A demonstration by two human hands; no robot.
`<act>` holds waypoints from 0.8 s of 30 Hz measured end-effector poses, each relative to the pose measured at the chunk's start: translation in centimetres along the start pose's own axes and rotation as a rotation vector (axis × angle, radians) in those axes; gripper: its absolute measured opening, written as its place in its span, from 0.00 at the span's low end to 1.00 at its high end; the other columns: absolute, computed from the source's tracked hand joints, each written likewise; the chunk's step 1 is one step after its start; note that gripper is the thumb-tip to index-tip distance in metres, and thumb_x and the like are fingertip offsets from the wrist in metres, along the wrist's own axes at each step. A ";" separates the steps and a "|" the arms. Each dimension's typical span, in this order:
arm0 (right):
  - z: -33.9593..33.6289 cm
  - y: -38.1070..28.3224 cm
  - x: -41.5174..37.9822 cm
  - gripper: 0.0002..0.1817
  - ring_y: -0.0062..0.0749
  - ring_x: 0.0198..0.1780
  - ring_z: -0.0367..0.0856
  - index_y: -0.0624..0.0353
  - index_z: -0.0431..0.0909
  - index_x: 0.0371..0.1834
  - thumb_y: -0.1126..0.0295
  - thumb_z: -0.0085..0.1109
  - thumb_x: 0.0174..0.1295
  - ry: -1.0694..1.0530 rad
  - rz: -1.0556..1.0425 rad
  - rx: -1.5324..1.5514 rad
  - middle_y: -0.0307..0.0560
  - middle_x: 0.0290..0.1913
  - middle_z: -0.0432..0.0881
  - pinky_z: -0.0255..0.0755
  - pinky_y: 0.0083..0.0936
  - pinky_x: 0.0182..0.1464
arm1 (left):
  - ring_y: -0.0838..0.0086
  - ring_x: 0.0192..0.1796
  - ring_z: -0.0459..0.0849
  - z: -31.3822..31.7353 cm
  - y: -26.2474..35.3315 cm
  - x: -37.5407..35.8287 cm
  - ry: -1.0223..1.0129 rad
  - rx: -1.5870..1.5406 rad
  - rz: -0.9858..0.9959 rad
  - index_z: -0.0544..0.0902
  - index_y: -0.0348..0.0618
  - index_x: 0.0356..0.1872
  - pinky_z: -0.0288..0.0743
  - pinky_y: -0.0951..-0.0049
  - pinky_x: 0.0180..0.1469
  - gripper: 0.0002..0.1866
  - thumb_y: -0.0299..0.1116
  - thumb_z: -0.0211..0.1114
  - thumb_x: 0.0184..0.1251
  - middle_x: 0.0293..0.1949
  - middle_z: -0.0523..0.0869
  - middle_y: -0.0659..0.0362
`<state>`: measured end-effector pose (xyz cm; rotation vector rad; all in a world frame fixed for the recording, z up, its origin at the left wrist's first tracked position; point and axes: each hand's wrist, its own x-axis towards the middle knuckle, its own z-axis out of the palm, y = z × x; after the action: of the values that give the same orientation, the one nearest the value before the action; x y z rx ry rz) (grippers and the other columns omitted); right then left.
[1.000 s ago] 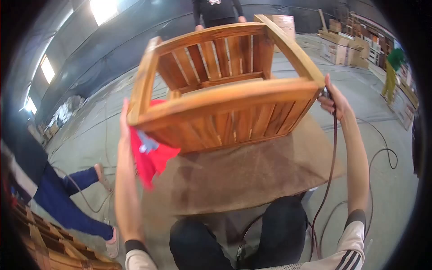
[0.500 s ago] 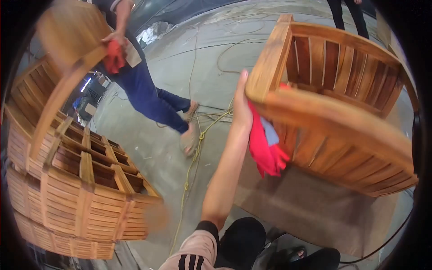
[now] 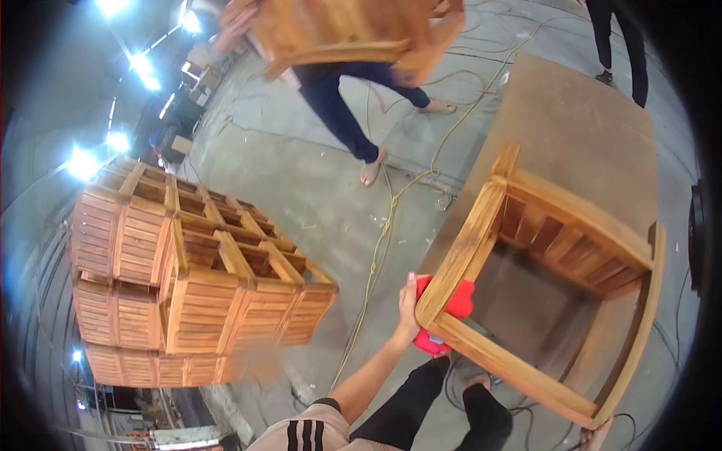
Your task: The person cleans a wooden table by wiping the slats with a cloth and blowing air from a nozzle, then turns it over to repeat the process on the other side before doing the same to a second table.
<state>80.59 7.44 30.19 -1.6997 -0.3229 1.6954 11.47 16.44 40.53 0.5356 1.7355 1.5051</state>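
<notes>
The right hand (image 3: 596, 434) is at the near right corner of the frame (image 3: 519, 368), mostly hidden, so its grip cannot be told. The left hand (image 3: 408, 310) clasps the near left corner, fingers partly hidden, red cloth (image 3: 457, 302) beside them. Handling the frame seems the step in hand; shifting it calls for even support at both corners. A board (image 3: 579, 113) stretches beyond the frame; well left of the frame is a stack (image 3: 233, 301); beyond, a co-worker (image 3: 338, 113) carries another piece (image 3: 338, 37).

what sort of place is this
Probably a furniture workshop or warehouse: slatted wooden pieces are stacked on the picture's left, a person carries another wooden piece, and a wooden frame is at the left hand.
</notes>
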 end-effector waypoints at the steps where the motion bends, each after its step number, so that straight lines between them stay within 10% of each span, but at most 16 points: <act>1: -0.6 -1.5 -2.3 0.35 0.45 0.66 0.74 0.47 0.66 0.70 0.47 0.63 0.63 -0.079 0.133 -0.027 0.51 0.68 0.73 0.74 0.53 0.57 | 0.73 0.42 0.83 -0.7 1.9 -1.6 0.010 0.009 -0.027 0.85 0.32 0.45 0.75 0.70 0.51 0.34 0.57 0.42 0.80 0.38 0.87 0.55; 4: 7.3 -8.4 -13.6 0.19 0.29 0.44 0.80 0.54 0.73 0.60 0.64 0.59 0.68 0.160 0.026 -0.081 0.45 0.46 0.82 0.76 0.29 0.48 | 0.76 0.39 0.83 -0.8 8.8 -5.4 0.104 0.053 -0.244 0.86 0.33 0.42 0.76 0.72 0.46 0.30 0.55 0.50 0.77 0.36 0.88 0.57; 6: 9.2 -12.2 -16.0 0.20 0.10 0.14 0.60 0.51 0.68 0.60 0.53 0.53 0.73 -0.120 -0.070 -0.042 0.38 0.39 0.79 0.51 0.08 0.11 | 0.72 0.40 0.84 0.1 12.1 -2.9 0.113 0.044 -0.382 0.86 0.33 0.43 0.76 0.70 0.47 0.30 0.56 0.53 0.74 0.38 0.88 0.54; 13: 19.3 -25.9 -12.7 0.24 0.12 0.14 0.54 0.52 0.72 0.35 0.40 0.54 0.69 -0.143 -0.129 -0.009 0.30 0.22 0.65 0.47 0.14 0.13 | 0.46 0.63 0.78 8.8 16.1 5.5 0.004 0.528 0.053 0.79 0.38 0.59 0.69 0.55 0.65 0.38 0.66 0.47 0.71 0.56 0.82 0.38; 19: 18.8 -20.6 -6.4 0.37 0.23 0.12 0.62 0.54 0.73 0.24 0.25 0.51 0.58 0.116 -0.052 -0.242 0.34 0.14 0.65 0.55 0.23 0.14 | 0.46 0.56 0.82 8.6 8.4 8.8 0.016 0.516 0.156 0.77 0.33 0.55 0.72 0.54 0.59 0.22 0.43 0.48 0.79 0.49 0.84 0.38; 24: 20.2 -16.2 -11.2 0.28 0.23 0.13 0.61 0.53 0.75 0.31 0.37 0.57 0.65 0.084 -0.125 -0.087 0.32 0.15 0.63 0.57 0.24 0.15 | 0.39 0.48 0.82 10.9 13.1 8.1 0.069 0.729 0.196 0.77 0.31 0.47 0.72 0.43 0.50 0.17 0.38 0.51 0.76 0.42 0.83 0.33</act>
<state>64.98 18.13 51.15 -1.7702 -0.4600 1.5345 12.60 32.23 50.84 1.0508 2.3323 0.9773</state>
